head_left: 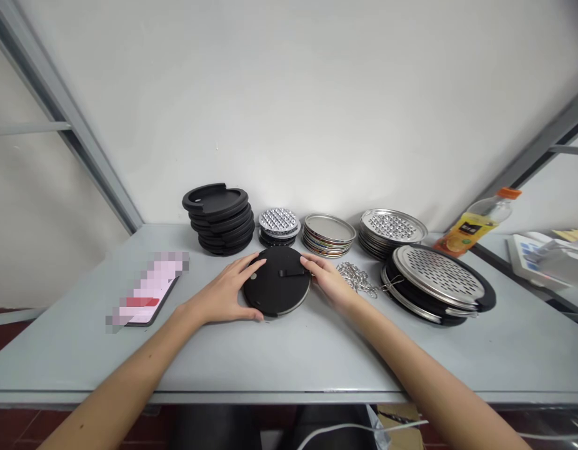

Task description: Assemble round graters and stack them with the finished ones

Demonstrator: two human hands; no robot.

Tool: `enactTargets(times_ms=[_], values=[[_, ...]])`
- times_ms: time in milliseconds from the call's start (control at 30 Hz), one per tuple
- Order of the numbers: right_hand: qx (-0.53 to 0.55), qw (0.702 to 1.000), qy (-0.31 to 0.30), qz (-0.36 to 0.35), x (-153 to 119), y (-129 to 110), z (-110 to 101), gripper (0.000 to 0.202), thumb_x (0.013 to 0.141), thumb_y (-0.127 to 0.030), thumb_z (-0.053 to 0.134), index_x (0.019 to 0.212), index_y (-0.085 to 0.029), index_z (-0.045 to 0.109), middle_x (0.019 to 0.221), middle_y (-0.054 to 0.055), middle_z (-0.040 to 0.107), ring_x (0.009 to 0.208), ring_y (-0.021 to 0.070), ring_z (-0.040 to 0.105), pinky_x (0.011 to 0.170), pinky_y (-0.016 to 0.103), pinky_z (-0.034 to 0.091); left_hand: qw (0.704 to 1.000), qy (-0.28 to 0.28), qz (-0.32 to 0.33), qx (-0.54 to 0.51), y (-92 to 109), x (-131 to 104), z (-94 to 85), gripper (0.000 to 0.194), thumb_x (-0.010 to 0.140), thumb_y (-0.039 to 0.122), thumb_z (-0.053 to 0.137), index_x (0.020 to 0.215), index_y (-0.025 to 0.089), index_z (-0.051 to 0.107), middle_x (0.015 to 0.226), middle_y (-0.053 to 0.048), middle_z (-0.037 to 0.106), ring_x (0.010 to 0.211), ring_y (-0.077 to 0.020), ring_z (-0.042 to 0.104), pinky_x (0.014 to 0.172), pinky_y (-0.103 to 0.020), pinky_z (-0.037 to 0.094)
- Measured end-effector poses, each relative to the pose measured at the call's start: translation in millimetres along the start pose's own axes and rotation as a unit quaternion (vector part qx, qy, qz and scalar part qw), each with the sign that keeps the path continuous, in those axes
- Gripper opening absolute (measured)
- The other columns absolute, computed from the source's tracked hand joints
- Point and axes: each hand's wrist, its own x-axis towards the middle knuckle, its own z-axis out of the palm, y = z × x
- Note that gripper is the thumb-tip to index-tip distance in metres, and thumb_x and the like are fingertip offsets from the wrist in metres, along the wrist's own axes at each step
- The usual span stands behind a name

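Observation:
A round black grater holder (pixel 277 294) lies flat on the table in front of me, its dark side up, with a small black tab on top and a thin silver rim along the lower right. My left hand (pixel 225 290) grips its left edge, fingers over the top and thumb at the near side. At the right edge, my right hand (pixel 327 278) holds it beside the tab, fingertips on the rim; its thumb is hidden. Just right of that hand lies a heap of thin metal chains (pixel 357 278). Assembled round graters (pixel 443 278) are piled farther right.
Along the wall stand stacks of black holders (pixel 218 219), small spiked discs (pixel 278 222), plain metal discs (pixel 330 230) and grater plates (pixel 394 226). A juice bottle (pixel 476 222) leans at the right. A phone (pixel 152 290) lies at the left. Metal posts (pixel 77 137) flank the table (pixel 270 369).

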Motion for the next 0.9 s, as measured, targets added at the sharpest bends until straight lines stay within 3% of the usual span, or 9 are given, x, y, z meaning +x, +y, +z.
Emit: enactTargets(times_ms=[200,333,433,533,667,900], values=[[-0.204,0.978,0.012,-0.045,0.9,2.6,-7.9,0.051,0.091,-0.058,0.040,0.095,-0.018,0.071,0.096,0.005,0.071,0.099,0.0275,0.063,0.093,0.043,0.046,1.000,-0.020,-0.007,-0.011,-2.1,-0.8,1.1,0.104,0.064,0.063,0.075,0.150,0.030,0.025,0.156,-0.011,0.025,0.140,-0.0354,0.028,0.112,-0.052,0.030],[-0.318,0.942,0.037,-0.100,1.5,11.2,-6.5,0.052,0.091,-0.058,0.041,0.096,-0.017,0.072,0.116,0.012,0.065,0.113,0.0300,0.057,0.103,0.047,0.039,1.000,-0.014,-0.004,-0.020,-4.3,-1.3,2.1,0.111,0.062,0.064,0.076,0.151,0.026,0.021,0.154,-0.012,0.028,0.139,-0.0347,0.031,0.113,-0.049,0.031],[-0.359,0.927,0.069,-0.086,2.6,18.3,-5.1,0.053,0.090,-0.058,0.043,0.101,-0.015,0.071,0.127,0.016,0.057,0.125,0.0322,0.048,0.109,0.051,0.032,1.000,-0.012,-0.003,-0.021,-5.2,-1.5,2.4,0.112,0.062,0.063,0.076,0.151,0.025,0.020,0.154,-0.013,0.030,0.138,-0.0357,0.032,0.112,-0.050,0.031],[-0.352,0.927,0.076,-0.104,2.5,18.5,-6.7,0.050,0.090,-0.056,0.044,0.109,-0.016,0.066,0.126,0.016,0.057,0.124,0.0302,0.048,0.108,0.050,0.034,1.000,-0.017,-0.007,-0.018,-5.0,-1.4,2.8,0.110,0.064,0.062,0.075,0.151,0.025,0.019,0.154,-0.012,0.030,0.138,-0.0363,0.031,0.112,-0.050,0.031],[-0.342,0.927,0.036,-0.151,-2.0,8.2,-10.2,0.046,0.092,-0.052,0.043,0.122,-0.020,0.056,0.124,0.012,0.059,0.118,0.0260,0.054,0.103,0.045,0.040,1.000,-0.023,-0.011,-0.016,-4.7,-1.0,3.1,0.112,0.064,0.064,0.074,0.152,0.025,0.016,0.154,-0.012,0.028,0.139,-0.0355,0.030,0.113,-0.050,0.030],[-0.397,0.894,-0.057,-0.202,-6.8,0.7,-10.6,0.048,0.090,-0.047,0.051,0.127,-0.018,0.052,0.126,0.014,0.057,0.117,0.0270,0.053,0.102,0.045,0.042,1.000,-0.020,-0.010,-0.022,-8.0,-2.2,0.4,0.109,0.065,0.063,0.075,0.151,0.026,0.019,0.153,-0.012,0.030,0.139,-0.0351,0.031,0.113,-0.050,0.030]])
